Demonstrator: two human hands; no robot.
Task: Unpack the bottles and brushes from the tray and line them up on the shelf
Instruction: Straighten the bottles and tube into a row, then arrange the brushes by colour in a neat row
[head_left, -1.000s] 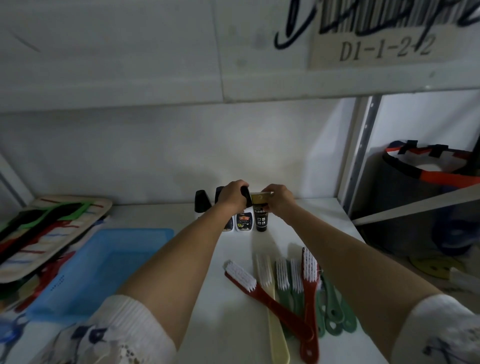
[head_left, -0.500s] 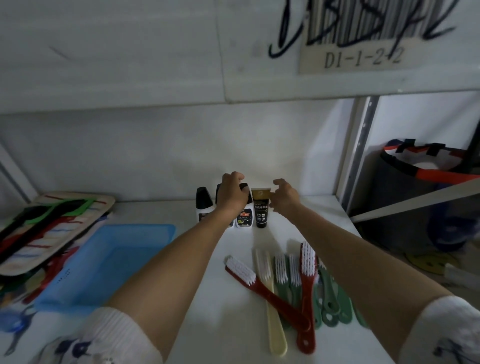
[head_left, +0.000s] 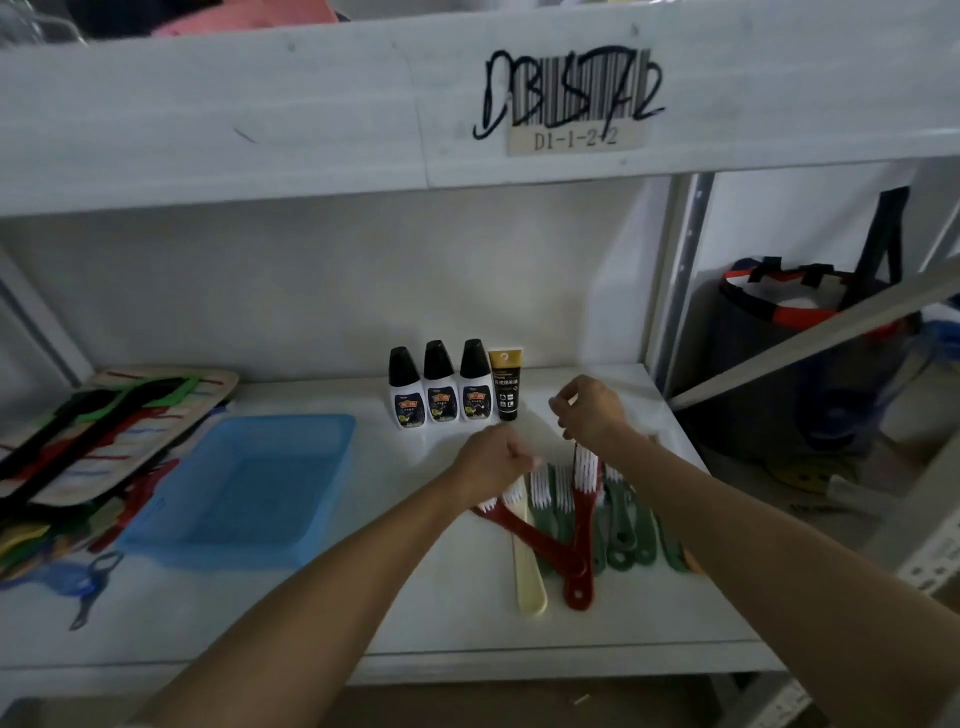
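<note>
Three white bottles (head_left: 440, 387) with black caps stand in a row at the back of the shelf (head_left: 452, 613), and a gold-and-black tube (head_left: 506, 385) stands upright at their right end. Several brushes (head_left: 618, 525) lie side by side in front: red, cream and green handles, white bristles. My left hand (head_left: 493, 458) hovers curled over the heads of the slanted red brush (head_left: 535, 540) and the cream brush (head_left: 530, 582); its grip is hidden. My right hand (head_left: 589, 410) pinches the far tip of the straight red brush (head_left: 582, 551).
A blue plastic tray (head_left: 332, 493) sits left of the brushes with nothing visible in it. Flat colourful items (head_left: 104, 415) are stacked at the far left. A shelf upright (head_left: 680, 291) bounds the right side, with a dark bag (head_left: 800, 338) beyond it.
Both hands have left the bottles and tube and come back toward me to the brush heads. The bottles and tube now stand uncovered in a row.
</note>
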